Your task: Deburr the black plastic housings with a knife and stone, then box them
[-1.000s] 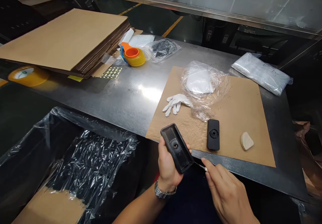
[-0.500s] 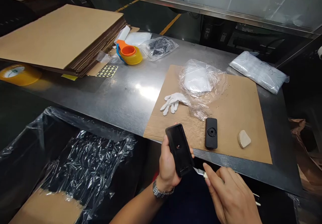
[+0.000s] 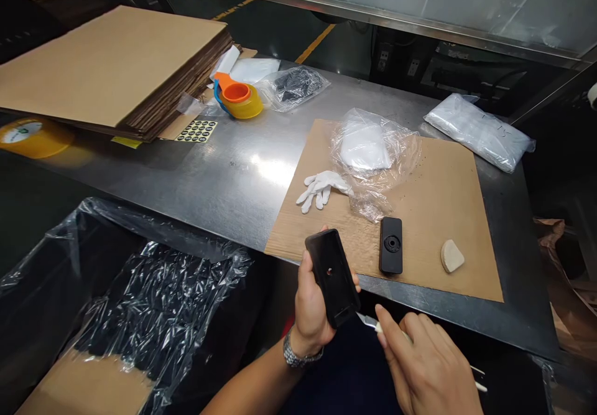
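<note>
My left hand (image 3: 311, 303) is closed round a black rectangular plastic case (image 3: 332, 278), its hollow side turned up towards me and a small hole showing in the floor. In my right hand (image 3: 426, 359) is a craft knife (image 3: 368, 321) with a pale handle; its blade meets the lower right edge of the case. A second black case (image 3: 391, 245), with a round recess, lies on the cardboard sheet (image 3: 429, 203) just beyond. To its right rests a beige wedge-shaped block (image 3: 452, 256). Most of the knife handle is hidden by my fingers.
A white glove (image 3: 321, 190) and a clear plastic bag (image 3: 373, 144) lie on the cardboard. Tape in an orange dispenser (image 3: 239, 97) stands beside stacked cardboard (image 3: 116, 66). Right of these is a wrapped packet (image 3: 480, 130). A plastic-lined bin (image 3: 153, 315) sits at lower left.
The knife and my right hand have shifted very slightly left along the case's lower edge. My left hand holds the case almost unmoved.
</note>
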`<act>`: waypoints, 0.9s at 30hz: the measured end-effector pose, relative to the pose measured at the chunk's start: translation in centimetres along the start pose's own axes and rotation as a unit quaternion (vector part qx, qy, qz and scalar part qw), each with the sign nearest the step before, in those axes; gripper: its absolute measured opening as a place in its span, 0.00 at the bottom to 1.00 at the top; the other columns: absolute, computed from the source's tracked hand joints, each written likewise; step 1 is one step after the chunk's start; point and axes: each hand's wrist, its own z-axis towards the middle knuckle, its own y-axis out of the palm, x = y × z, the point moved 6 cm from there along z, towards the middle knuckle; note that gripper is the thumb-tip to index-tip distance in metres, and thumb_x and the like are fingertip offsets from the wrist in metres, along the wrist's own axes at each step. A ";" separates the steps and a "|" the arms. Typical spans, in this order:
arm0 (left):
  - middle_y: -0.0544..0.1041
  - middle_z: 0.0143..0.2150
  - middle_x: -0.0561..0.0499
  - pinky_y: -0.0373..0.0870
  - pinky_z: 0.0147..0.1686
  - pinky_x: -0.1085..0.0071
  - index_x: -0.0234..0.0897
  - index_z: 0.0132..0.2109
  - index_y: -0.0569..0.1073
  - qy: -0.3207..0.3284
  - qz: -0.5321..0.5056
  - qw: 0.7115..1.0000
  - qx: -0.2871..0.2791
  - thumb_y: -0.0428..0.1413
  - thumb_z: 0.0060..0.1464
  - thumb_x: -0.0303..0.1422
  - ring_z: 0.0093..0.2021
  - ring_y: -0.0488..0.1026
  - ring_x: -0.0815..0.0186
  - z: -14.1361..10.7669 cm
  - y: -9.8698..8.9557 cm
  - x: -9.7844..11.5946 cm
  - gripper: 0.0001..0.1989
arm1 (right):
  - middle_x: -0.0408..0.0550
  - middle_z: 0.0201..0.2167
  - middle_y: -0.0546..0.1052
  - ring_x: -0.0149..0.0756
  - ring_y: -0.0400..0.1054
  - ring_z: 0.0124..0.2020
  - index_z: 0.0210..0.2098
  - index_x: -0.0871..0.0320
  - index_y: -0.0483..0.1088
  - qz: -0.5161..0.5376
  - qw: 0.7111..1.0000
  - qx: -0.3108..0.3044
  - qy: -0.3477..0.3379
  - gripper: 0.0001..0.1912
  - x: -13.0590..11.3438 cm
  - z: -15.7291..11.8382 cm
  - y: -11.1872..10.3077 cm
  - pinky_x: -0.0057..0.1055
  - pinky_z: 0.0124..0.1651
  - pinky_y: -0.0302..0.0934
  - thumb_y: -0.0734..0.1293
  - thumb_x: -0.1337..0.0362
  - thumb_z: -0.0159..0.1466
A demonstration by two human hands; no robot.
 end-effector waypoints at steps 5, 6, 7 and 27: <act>0.70 0.29 0.50 0.69 0.23 0.71 0.40 0.62 0.53 0.006 -0.005 1.000 -0.013 0.41 0.60 0.45 0.24 0.68 0.65 0.1 0.1 -0.1 0.26 | 0.44 0.21 0.64 0.31 0.57 0.22 0.48 0.62 0.69 -0.007 1.000 0.004 0.001 0.16 -0.1 0.2 -0.2 0.30 0.27 0.48 0.56 0.66 0.66; 0.70 0.29 0.49 0.69 0.23 0.71 0.40 0.62 0.53 0.006 -0.005 1.000 -0.013 0.41 0.60 0.45 0.24 0.68 0.65 0.1 0.2 -0.1 0.26 | 0.44 0.21 0.63 0.30 0.57 0.22 0.48 0.61 0.69 -0.004 1.000 0.007 0.005 0.16 0.0 0.2 -0.3 0.30 0.27 0.48 0.55 0.66 0.66; 0.70 0.29 0.49 0.69 0.23 0.71 0.40 0.62 0.53 0.006 -0.005 1.000 -0.014 0.41 0.60 0.45 0.24 0.68 0.65 0.1 0.2 -0.1 0.26 | 0.44 0.21 0.63 0.30 0.57 0.22 0.47 0.61 0.70 0.000 1.000 0.012 0.010 0.16 0.0 0.3 -0.3 0.30 0.26 0.48 0.55 0.66 0.66; 0.71 0.31 0.49 0.68 0.23 0.72 0.44 0.63 0.50 0.015 -0.014 0.999 -0.045 0.42 0.59 0.48 0.25 0.69 0.65 -0.3 0.0 -0.2 0.28 | 0.44 0.22 0.64 0.31 0.57 0.22 0.49 0.60 0.68 0.004 1.000 -0.009 0.008 0.16 0.0 -0.2 0.2 0.30 0.27 0.48 0.56 0.66 0.65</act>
